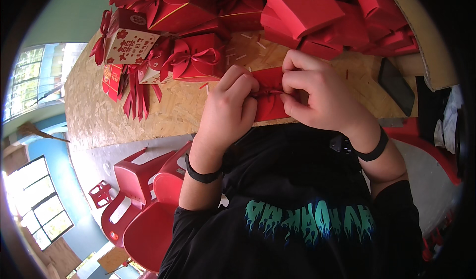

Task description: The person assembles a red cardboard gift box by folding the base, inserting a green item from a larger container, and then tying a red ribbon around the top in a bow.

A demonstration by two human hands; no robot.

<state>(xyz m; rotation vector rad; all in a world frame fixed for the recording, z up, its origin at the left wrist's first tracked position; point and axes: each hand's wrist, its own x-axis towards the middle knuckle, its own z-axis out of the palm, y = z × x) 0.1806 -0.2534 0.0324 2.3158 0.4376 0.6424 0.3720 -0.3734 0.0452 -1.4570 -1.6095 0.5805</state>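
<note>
At the table's near edge sits a red gift box [271, 111] with a dark red ribbon [270, 91] across its top. My left hand [229, 103] is closed at the box's left side, its fingers pinching the ribbon. From the right, my right hand [317, 90] pinches the ribbon near the middle of the box, thumb and forefinger close together. The fingertips partly hide the knot, so its exact form cannot be made out. Just beyond my left hand stands a finished-looking red box [198, 56] with a ribbon bow.
Bow-tied boxes, one with a white patterned side [130, 47], crowd the far left. Plain red boxes [305, 11] are heaped at the far right, beside a cardboard carton [431, 56]. A dark phone [395, 86] lies on the board table [163, 115]. Loose ribbons [136, 95] hang at left; red chairs [148, 229] stand below.
</note>
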